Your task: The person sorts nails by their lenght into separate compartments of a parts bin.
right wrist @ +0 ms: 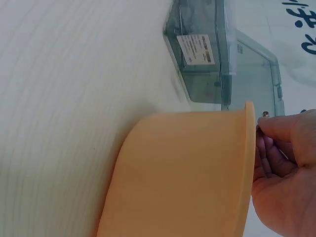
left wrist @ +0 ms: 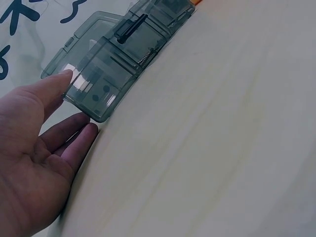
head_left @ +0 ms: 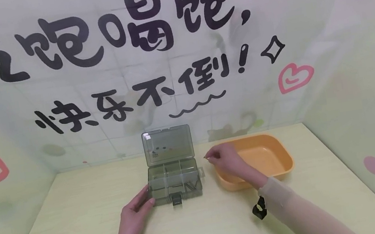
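Note:
A smoky translucent storage box (head_left: 174,180) with dividers stands on the table, its lid (head_left: 168,145) raised behind it. My left hand (head_left: 134,213) holds the box's left end, thumb at the front corner and fingers along the side. In the left wrist view, a threaded screw (left wrist: 146,56) shows through the front wall. Dark slim metal pieces (head_left: 192,186) lie in the front right compartment. Above the orange basin's left rim, my right hand (head_left: 226,160) pinches a small gold-coloured metal piece (head_left: 206,157) between thumb and forefinger; its exact kind I cannot tell.
The orange basin (head_left: 281,151) stands right of the box, under my right forearm. A black device (head_left: 259,208) hangs at the right sleeve. A printed curtain (head_left: 177,53) closes off the table's back and sides. A latch tab (head_left: 176,199) projects from the box front.

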The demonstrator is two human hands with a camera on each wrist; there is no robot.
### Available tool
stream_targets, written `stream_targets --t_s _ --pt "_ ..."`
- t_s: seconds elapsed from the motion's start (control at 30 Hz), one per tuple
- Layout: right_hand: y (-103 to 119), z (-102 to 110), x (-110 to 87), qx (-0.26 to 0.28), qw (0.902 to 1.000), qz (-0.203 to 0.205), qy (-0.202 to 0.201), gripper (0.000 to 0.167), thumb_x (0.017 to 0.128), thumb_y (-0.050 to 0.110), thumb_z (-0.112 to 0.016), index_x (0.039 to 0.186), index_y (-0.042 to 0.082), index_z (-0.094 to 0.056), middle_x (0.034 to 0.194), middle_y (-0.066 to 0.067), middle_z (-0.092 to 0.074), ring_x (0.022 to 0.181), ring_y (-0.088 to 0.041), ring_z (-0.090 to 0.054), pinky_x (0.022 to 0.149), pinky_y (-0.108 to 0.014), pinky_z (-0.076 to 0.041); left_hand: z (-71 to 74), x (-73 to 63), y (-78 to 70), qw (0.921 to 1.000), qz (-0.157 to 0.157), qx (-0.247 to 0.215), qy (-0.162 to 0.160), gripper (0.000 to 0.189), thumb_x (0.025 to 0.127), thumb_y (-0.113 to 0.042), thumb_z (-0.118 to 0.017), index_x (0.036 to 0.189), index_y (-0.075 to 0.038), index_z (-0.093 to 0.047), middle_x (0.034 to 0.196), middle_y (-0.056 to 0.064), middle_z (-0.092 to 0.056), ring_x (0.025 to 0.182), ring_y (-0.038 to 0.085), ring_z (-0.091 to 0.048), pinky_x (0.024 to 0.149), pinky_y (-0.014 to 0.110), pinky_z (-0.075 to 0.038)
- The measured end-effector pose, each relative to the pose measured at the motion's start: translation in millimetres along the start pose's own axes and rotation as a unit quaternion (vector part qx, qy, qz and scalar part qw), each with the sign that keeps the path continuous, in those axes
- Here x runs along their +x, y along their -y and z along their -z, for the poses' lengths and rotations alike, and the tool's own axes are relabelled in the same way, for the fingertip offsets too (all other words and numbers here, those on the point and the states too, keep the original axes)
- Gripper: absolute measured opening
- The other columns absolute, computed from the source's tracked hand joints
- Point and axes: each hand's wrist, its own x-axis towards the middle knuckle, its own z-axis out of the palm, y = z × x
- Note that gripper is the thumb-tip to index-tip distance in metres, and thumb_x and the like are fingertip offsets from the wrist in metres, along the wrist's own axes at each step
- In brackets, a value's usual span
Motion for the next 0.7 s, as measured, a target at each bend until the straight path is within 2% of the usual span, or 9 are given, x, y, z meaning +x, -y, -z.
stream_targets --t_s 0.23,0.37,0.53,0.7 --pt "11 -9 -2.0 0.017 0.9997 0.007 0.018 0.012 0.094 -0.001 -0.070 0.103 -0.002 -0.077 0.101 -0.011 -0.076 0.086 -0.018 -0.067 0.077 -0.032 -0.059 0.1 -1.6 -1.1 1.0000 0.000 -0.001 0.000 0.059 0.099 -0.030 -0.071 0.152 -0.013 -0.051 0.152 0.017 -0.050 0.140 0.034 -0.047 0.113 0.045 -0.040" --pt "21 -15 -1.0 0.027 0.9993 0.013 0.024 0.013 0.094 -0.002 -0.069 0.105 -0.003 -0.076 0.101 -0.011 -0.076 0.084 -0.017 -0.066 0.074 -0.030 -0.059 -0.2 -0.5 -1.2 1.0000 -0.001 0.000 -0.001 0.058 0.100 -0.028 -0.070 0.152 -0.014 -0.051 0.152 0.015 -0.051 0.140 0.032 -0.048 0.114 0.044 -0.040" --pt "31 -24 2.9 0.026 0.9975 0.045 0.048 0.015 0.094 -0.004 -0.069 0.107 -0.004 -0.075 0.101 -0.013 -0.075 0.086 -0.021 -0.068 0.073 -0.027 -0.060 0.1 0.5 -0.9 1.0000 -0.002 -0.003 0.000 0.058 0.099 -0.029 -0.070 0.152 -0.014 -0.051 0.153 0.015 -0.050 0.140 0.033 -0.048 0.114 0.044 -0.040" --pt "39 -38 5.0 -0.003 0.9952 0.078 0.059 0.013 0.094 -0.003 -0.069 0.105 -0.004 -0.075 0.099 -0.012 -0.075 0.087 -0.022 -0.070 0.076 -0.027 -0.060 0.7 0.2 0.2 1.0000 0.001 0.000 -0.002 0.058 0.099 -0.030 -0.071 0.152 -0.015 -0.051 0.152 0.016 -0.051 0.140 0.032 -0.048 0.113 0.043 -0.041"
